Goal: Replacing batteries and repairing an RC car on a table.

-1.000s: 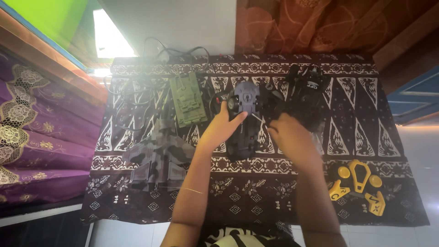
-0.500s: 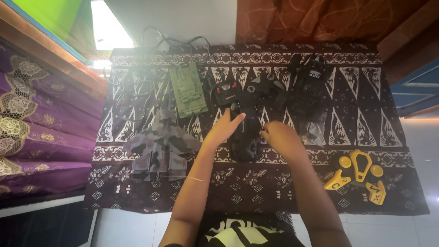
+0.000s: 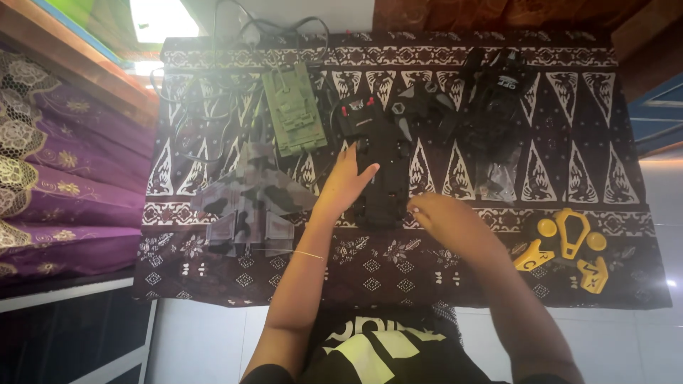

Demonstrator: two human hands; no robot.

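A black toy vehicle chassis point(image 3: 380, 167) lies in the middle of a dark patterned cloth point(image 3: 569, 178). My left hand point(image 3: 346, 183) rests on its left side, fingers spread against it. My right hand point(image 3: 445, 219) is at its lower right corner, fingers curled; I cannot tell whether it holds a small part. A dark car body shell point(image 3: 420, 103) lies just behind the chassis.
A green toy tank point(image 3: 293, 107) and a grey camouflage toy jet point(image 3: 252, 195) lie to the left, with black cables point(image 3: 206, 92) behind. A black bagged item point(image 3: 498, 99) sits at the right, a yellow controller point(image 3: 565, 249) at the near right. Purple fabric point(image 3: 57, 178) hangs at the left.
The view has shifted, so the cloth sits lower in frame. Both hands have drawn back toward me, from the car body shell to the chassis's near end.
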